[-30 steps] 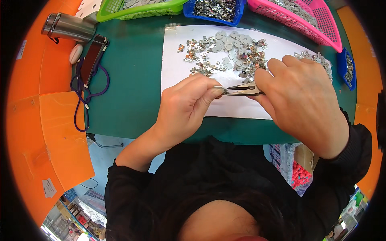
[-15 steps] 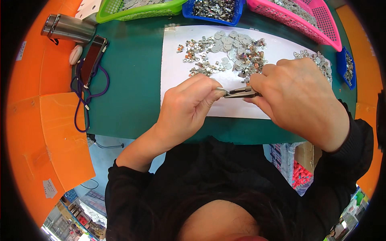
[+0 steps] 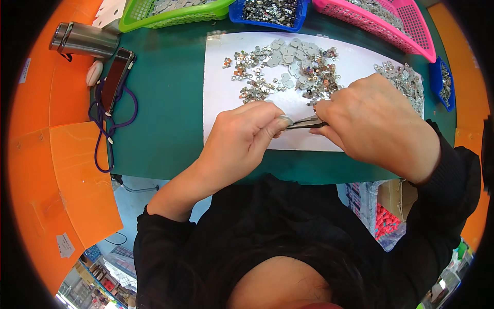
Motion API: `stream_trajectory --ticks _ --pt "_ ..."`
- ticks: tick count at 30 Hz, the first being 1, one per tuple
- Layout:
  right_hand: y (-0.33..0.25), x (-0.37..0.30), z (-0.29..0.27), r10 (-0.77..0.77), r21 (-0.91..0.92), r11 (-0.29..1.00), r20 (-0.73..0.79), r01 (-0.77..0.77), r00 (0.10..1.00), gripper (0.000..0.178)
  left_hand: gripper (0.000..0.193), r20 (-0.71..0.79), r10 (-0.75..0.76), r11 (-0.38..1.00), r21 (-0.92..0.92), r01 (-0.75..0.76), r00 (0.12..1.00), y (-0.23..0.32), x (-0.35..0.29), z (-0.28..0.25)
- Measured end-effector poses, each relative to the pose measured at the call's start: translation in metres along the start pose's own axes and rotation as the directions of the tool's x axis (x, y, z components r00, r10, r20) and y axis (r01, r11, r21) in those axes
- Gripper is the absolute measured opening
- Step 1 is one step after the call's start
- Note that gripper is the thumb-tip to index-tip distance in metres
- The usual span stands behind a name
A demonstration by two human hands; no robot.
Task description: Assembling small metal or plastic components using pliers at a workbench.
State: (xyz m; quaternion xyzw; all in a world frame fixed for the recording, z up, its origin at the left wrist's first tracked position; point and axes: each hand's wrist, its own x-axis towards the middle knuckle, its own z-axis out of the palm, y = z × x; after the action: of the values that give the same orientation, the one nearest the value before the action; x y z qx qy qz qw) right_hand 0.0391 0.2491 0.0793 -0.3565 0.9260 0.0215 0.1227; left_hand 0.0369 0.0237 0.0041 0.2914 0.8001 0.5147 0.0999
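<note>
My right hand (image 3: 378, 121) is closed around a pair of pliers (image 3: 307, 122), whose narrow jaws point left and look nearly together. The jaw tips meet the fingertips of my left hand (image 3: 244, 131), which pinches a small part mostly hidden by the thumb; only a bit of grey edge shows. Beneath both hands lies a white sheet (image 3: 218, 110). On it, just beyond my hands, are flat grey plates (image 3: 287, 54), small metal pieces with rings (image 3: 252, 90) and a heap of shiny fittings (image 3: 321, 82). Another pile of grey parts (image 3: 406, 82) lies past my right hand.
Along the far edge stand a green basket (image 3: 175, 19), a blue tray (image 3: 267, 24) and a pink basket (image 3: 381, 28), each holding parts. A smaller blue tray (image 3: 446, 98) is at the right. A steel flask (image 3: 90, 40) and a phone with a purple cord (image 3: 117, 77) lie left.
The plier jaws have closed together and their tips sit against my left fingertips. Both hands have shifted only slightly; the pliers are turned a little.
</note>
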Motion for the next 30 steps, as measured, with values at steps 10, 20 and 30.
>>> stream_trajectory --ticks 10,20,30 --pt "-0.028 -0.026 0.032 0.137 -0.018 0.990 -0.016 -0.138 0.990 0.025 0.007 -0.027 -0.162 0.954 -0.259 0.150 0.986 0.004 -0.019 0.017" --pt "-0.010 -0.023 0.076 0.364 0.377 0.902 -0.399 -0.211 0.842 0.023 0.015 -0.141 -0.407 0.623 -0.765 0.161 0.903 -0.020 -0.005 0.005" --pt "-0.009 0.003 0.096 0.346 0.303 0.934 -0.638 -0.188 0.688 0.036 0.017 -0.009 -0.442 0.457 -0.863 0.216 0.897 -0.027 0.001 0.007"
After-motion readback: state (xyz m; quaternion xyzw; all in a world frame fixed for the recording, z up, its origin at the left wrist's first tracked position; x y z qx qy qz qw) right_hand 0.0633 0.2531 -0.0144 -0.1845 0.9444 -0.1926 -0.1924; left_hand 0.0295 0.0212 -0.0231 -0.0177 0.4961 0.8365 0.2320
